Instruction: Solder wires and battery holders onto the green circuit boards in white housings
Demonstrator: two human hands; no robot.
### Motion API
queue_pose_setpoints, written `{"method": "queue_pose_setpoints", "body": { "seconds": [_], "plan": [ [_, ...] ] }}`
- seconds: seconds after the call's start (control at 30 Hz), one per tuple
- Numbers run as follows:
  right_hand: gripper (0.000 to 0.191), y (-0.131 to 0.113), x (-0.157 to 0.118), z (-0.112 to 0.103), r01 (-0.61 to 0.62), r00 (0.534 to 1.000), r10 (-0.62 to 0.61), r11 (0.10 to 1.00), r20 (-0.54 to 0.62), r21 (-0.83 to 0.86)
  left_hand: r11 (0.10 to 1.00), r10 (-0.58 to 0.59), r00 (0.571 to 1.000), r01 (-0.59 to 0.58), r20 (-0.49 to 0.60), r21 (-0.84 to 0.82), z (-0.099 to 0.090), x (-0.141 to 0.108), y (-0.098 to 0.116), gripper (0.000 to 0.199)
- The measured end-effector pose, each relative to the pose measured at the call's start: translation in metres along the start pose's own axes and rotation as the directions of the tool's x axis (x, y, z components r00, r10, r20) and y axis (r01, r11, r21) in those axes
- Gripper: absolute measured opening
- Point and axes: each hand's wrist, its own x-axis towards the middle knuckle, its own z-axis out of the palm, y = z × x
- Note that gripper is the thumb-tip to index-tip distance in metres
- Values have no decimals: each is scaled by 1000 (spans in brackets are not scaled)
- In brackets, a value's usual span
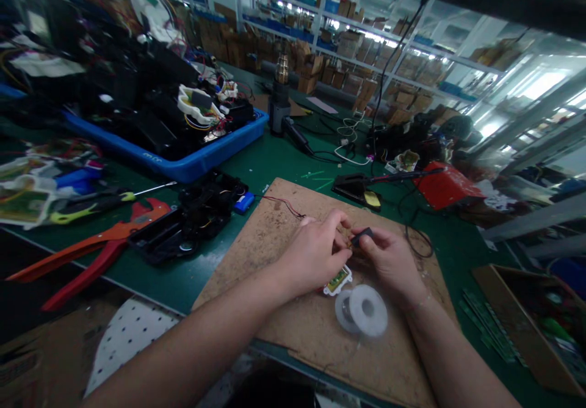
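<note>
My right hand (394, 261) pinches a small black rectangular block (362, 237) between thumb and fingers, above the brown board (256, 261). Close beside it, my left hand (315, 249) has its fingers curled together near the block's left end; what they grip is too small to make out. Below the left fingers, a green circuit board in a white plastic frame (337, 281) lies partly hidden. A clear spool of solder wire (368, 310) stands just in front of the hands. Thin red and black wires (286, 201) run out beyond my left hand.
To the left are a blue tray (196, 162) of black parts, red-handled cutters (114, 237), a screwdriver (105, 205) and an opened black housing (201, 218). Behind stand a heat gun (278, 105), a soldering iron stand (354, 189) and a red box (446, 185). A carton (517, 310) sits right.
</note>
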Motion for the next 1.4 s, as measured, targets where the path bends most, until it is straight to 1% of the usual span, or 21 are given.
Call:
{"method": "queue_pose_setpoints", "body": {
  "seconds": [0.17, 0.33, 0.4, 0.53, 0.63, 0.73, 0.87, 0.97, 1.07, 1.17, 1.2, 1.23, 1.3, 1.4],
  "plan": [
    [47, -1, -3, 3, 26, 999, -25, 999, 40, -43, 1000, 4, 1000, -4, -7, 5, 2, 0, -1, 34],
    [37, -6, -4, 5, 98, 995, -96, 988, 29, -120, 1000, -19, 1000, 19, -9, -19, 2, -1, -1, 34],
    [33, -10, -4, 4, 128, 992, -123, 979, 42, -156, 999, -30, 999, 29, -21, -21, 1, -1, 0, 36],
    [35, -11, -6, 4, 179, 983, -166, 962, 76, -207, 998, -55, 998, 54, -43, -18, 1, 0, 0, 36],
    [40, -7, -6, 3, 208, 977, -192, 952, 92, -223, 997, -78, 997, 77, -30, -27, 1, 0, -2, 36],
    [41, -4, -4, 1, 234, 971, -213, 941, 111, -244, 994, -94, 996, 93, -7, -49, 1, 1, -3, 31],
    [33, -7, -3, -3, 269, 961, -236, 913, 142, -307, 993, -77, 996, 80, 34, -85, 0, 2, -2, 27],
    [31, -11, -3, -6, 280, 957, -227, 886, 179, -369, 997, -65, 996, 67, 63, -25, -2, 2, -2, 35],
    [30, -12, -3, -8, 276, 949, -180, 869, 257, -411, 997, -63, 993, 57, 96, 61, -5, 1, -3, 45],
    [31, -10, -3, -7, 288, 939, -156, 842, 306, -456, 996, -58, 991, 49, 121, 74, -12, 1, -5, 54],
    [31, -10, -3, -7, 301, 936, -161, 826, 313, -476, 997, -57, 991, 49, 118, 66, -15, 1, -6, 54],
    [30, -9, -3, -6, 317, 933, -170, 807, 318, -498, 997, -56, 993, 51, 106, 50, -18, 2, -7, 51],
    [30, -9, -2, -4, 359, 921, -198, 763, 334, -537, 999, -54, 997, 54, 63, 7, -24, 3, -7, 38],
    [31, -11, -2, -2, 429, 897, -254, 701, 363, -569, 1000, -15, 1000, 15, -12, -4, -29, 5, -7, 18]
  ]
}}
